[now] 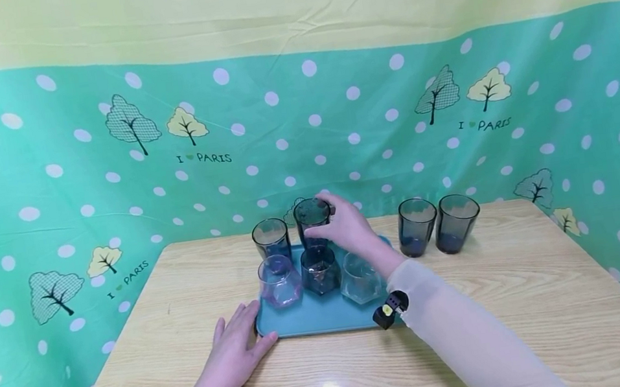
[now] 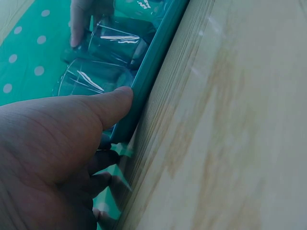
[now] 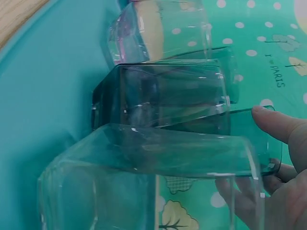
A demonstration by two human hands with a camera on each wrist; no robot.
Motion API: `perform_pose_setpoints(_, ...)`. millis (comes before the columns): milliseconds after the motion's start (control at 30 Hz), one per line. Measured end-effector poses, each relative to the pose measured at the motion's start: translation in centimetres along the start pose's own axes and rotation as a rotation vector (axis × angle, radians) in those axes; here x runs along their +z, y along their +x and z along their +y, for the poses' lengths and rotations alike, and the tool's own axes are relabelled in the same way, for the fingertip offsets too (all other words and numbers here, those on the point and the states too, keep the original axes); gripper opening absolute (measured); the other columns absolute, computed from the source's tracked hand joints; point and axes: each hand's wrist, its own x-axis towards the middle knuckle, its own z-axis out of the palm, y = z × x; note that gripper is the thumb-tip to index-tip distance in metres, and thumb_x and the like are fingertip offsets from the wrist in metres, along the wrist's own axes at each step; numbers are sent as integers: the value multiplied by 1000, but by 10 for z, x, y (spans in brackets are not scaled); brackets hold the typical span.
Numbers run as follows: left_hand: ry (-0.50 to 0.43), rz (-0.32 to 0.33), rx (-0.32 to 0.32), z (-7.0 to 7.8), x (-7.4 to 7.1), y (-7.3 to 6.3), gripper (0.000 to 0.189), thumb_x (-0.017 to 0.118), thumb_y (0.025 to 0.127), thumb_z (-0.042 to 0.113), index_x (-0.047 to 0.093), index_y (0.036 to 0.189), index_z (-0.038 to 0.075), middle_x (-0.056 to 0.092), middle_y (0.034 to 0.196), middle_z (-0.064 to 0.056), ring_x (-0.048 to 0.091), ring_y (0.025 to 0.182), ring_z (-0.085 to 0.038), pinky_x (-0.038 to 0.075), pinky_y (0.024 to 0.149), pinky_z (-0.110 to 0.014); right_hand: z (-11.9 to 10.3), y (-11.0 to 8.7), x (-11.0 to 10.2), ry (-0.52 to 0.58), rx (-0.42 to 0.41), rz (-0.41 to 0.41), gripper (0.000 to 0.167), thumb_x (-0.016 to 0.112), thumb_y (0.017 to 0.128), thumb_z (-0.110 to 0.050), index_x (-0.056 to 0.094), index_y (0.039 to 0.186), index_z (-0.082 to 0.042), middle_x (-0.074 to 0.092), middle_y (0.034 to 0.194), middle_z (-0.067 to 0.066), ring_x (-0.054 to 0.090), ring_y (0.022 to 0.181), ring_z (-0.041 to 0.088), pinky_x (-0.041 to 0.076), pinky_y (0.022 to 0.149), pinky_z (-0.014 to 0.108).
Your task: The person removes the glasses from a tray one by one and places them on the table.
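Observation:
A tall dark tinted glass [image 1: 310, 214] stands at the back of the blue tray [image 1: 315, 321]. My right hand [image 1: 348, 222] grips it near the rim; in the right wrist view the thumb [image 3: 271, 120] presses one side, with fingers on the other. In front of it are a faceted purple-tinted glass [image 1: 281, 287], a dark short glass [image 1: 320, 272] and a clear short glass [image 1: 361, 281]. My left hand [image 1: 236, 355] rests at the tray's front left corner, its fingers extended along the side. In the left wrist view, its thumb [image 2: 117, 101] touches the rim.
Another tall dark glass [image 1: 271, 238] stands at the tray's back left. Two more, a tall glass [image 1: 416, 226] and its neighbour glass [image 1: 456, 223], stand close together on the wooden table [image 1: 535, 294] right of the tray. A polka-dot cloth [image 1: 315, 121] hangs behind the table.

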Motion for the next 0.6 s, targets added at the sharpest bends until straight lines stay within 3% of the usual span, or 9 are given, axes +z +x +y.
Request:
perform_pose_setpoints(200,-3,-29,-23,0,-1,0,81,75,107,36,39,166,-7,44,169,-28,26,163,-50,1,127,-77,-3,-5,-11,51,-23,25,92,95,91,-36,47,168,-21,50,168,5,50,151,36,50,117,57)
perform_pose_setpoints(433,0,-32,-23,-1,-1,1,82,75,107,36,39,167,-7,44,169,-28,26,163,-50,1,127,-78,-6,-12,-26,109,-37,51,92,95,91,-36,47,169,-23,44,172,6,50,151,36,51,114,58)
perform_pose_setpoints(600,-2,-32,-24,0,-1,1,82,75,107,37,39,166,-7,44,169,-27,26,163,-50,1,128,-77,-9,-21,-36,166,-34,74,92,96,90,-37,47,168,-28,44,172,8,62,138,38,57,107,57)
